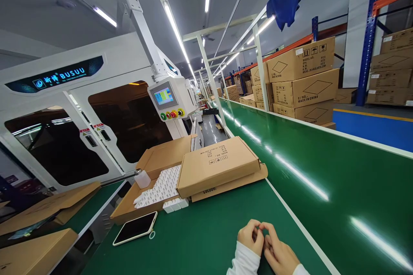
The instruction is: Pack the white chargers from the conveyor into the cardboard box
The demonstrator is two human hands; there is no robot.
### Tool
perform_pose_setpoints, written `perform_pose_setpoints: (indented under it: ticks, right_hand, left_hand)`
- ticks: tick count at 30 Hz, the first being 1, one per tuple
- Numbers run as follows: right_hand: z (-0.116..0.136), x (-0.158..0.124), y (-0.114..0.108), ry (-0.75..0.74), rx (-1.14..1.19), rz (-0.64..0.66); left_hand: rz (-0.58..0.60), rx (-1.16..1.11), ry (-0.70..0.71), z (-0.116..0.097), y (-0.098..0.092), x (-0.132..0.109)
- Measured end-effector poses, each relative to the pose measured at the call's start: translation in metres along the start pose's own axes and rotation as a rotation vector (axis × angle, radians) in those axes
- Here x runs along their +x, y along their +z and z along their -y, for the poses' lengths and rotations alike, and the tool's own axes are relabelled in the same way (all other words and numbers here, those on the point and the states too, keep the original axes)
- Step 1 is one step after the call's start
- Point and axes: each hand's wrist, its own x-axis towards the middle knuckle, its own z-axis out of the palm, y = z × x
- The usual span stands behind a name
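My left hand (251,237) and my right hand (279,252) meet fingertip to fingertip over the green tabletop (206,240), near the bottom of the view. The fingers of both are curled in, and whether anything small lies between them cannot be made out. Beyond them, a closed cardboard box (219,165) rests on another flattened piece of cardboard. To its left, an open carton (124,209) holds many small white pieces (163,187) in rows. A short white block of pieces (176,205) sits by the carton's front edge. A phone (135,228) lies face up nearer to me.
Along the right runs a green conveyor belt (309,167) with a pale edge. Stacked cartons (303,81) stand behind it. A white machine with a control panel (166,96) fills the left, with more cardboard (38,251) at the lower left.
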Motion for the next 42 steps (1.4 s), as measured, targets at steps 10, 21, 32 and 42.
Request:
perform_pose_setpoints:
  ticks: [10,21,32,42]
  right_hand:
    - [0.0002,-0.0001,0.0014,-0.006,-0.004,-0.022]
    - [-0.003,0.0,0.0031,-0.022,0.001,-0.041]
    - [-0.0013,0.0,0.0007,-0.001,-0.016,0.0]
    - [0.0039,0.0001,-0.003,0.005,0.012,0.022]
  left_hand:
    - [0.012,0.013,0.012,-0.0006,-0.002,0.0002]
    - [0.014,0.023,-0.023,-0.0042,-0.0025,0.0005]
    - [0.012,0.019,-0.005,-0.0027,-0.0029,0.0005]
    - [0.001,0.026,0.0,-0.0011,-0.0018,0.0001]
